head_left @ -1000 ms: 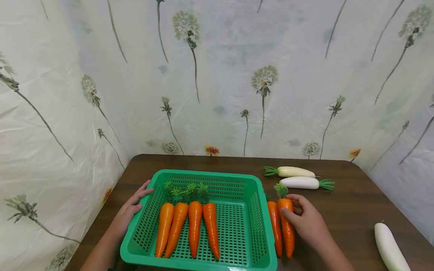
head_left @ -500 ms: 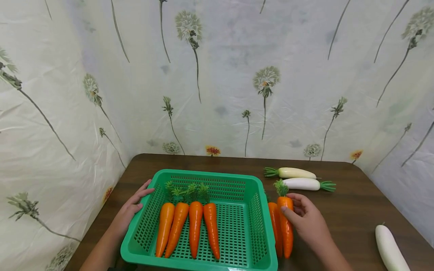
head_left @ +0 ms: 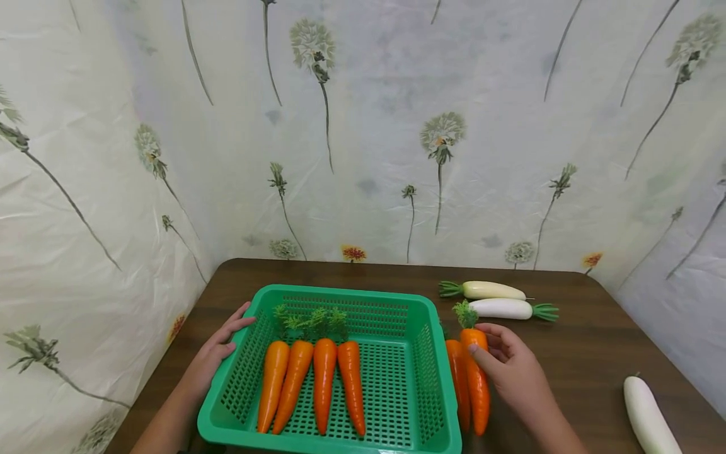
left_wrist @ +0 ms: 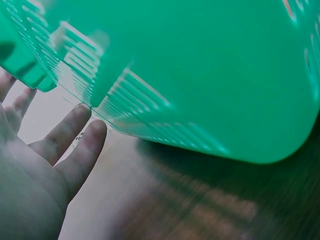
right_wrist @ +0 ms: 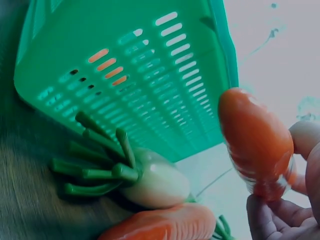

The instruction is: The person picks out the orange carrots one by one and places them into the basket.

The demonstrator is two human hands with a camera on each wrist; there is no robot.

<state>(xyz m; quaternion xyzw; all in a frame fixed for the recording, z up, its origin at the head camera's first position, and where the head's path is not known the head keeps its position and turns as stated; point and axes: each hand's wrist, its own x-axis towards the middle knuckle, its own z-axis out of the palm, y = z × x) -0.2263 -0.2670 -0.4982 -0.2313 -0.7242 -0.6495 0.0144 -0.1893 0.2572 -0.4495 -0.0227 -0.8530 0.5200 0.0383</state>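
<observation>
My right hand [head_left: 513, 372] pinches an orange carrot [head_left: 475, 378] near its leafy top, just outside the right wall of a green plastic basket [head_left: 437, 328]. The right wrist view shows the held carrot [right_wrist: 257, 140] end-on between thumb and fingers. Another carrot [head_left: 458, 381] lies between it and the basket, partly covered. My left hand [head_left: 212, 359] rests at the basket's left rim with its fingers extended. In the left wrist view those fingers [left_wrist: 82, 155] lie straight along the basket's outer side. Several carrots [head_left: 323, 384] lie side by side inside the basket, tops pointing away.
Two white radishes [head_left: 499, 308] with green stems lie at the back right of the wooden table [head_left: 567, 340]. One more radish [head_left: 652, 413] is near the right edge. Close beside the basket, the right wrist view shows a radish [right_wrist: 157, 180]. Flower-patterned sheeting [head_left: 368, 126] surrounds the table.
The carrot in my right hand has shifted slightly away from me, its leafy top now closer to the white radish behind. My left hand and the basket have stayed in place.
</observation>
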